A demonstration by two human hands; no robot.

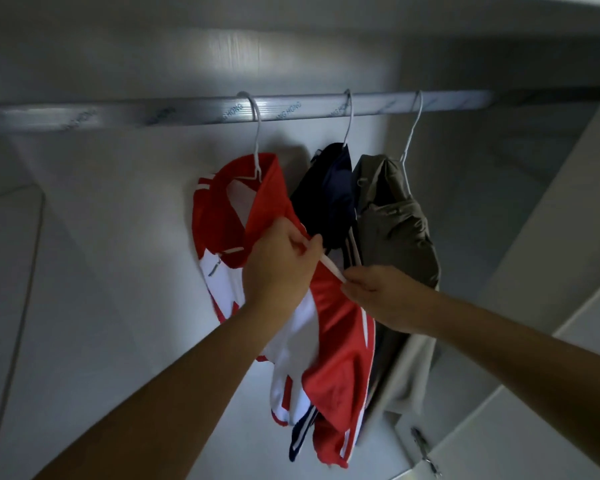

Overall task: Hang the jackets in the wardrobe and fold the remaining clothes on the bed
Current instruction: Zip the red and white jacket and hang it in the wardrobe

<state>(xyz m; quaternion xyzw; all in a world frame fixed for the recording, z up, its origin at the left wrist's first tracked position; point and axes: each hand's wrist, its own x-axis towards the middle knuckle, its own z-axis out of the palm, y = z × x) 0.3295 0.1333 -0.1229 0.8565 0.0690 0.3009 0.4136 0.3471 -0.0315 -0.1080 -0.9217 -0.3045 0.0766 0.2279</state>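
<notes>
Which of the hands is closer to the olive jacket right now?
Right. The right hand sits just beside the olive jacket, pinching white trim on the red jacket. The left hand grips the red jacket farther left, past the navy jacket.

Three jackets hang here: one red-and-white jacket [340,341], one navy jacket [329,199] and one olive jacket [392,223]. There are three white wire hangers, one to each jacket: the left hanger [255,133], the middle hanger [350,116] and the right hanger [413,129]. One metal rail [118,114] carries all three hooks. Two grips, both bare hands, are in view: one left grip [278,268] and one right grip [378,296]. Low on the right is what seems to be one metal hinge [425,452], though it is blurred.
</notes>
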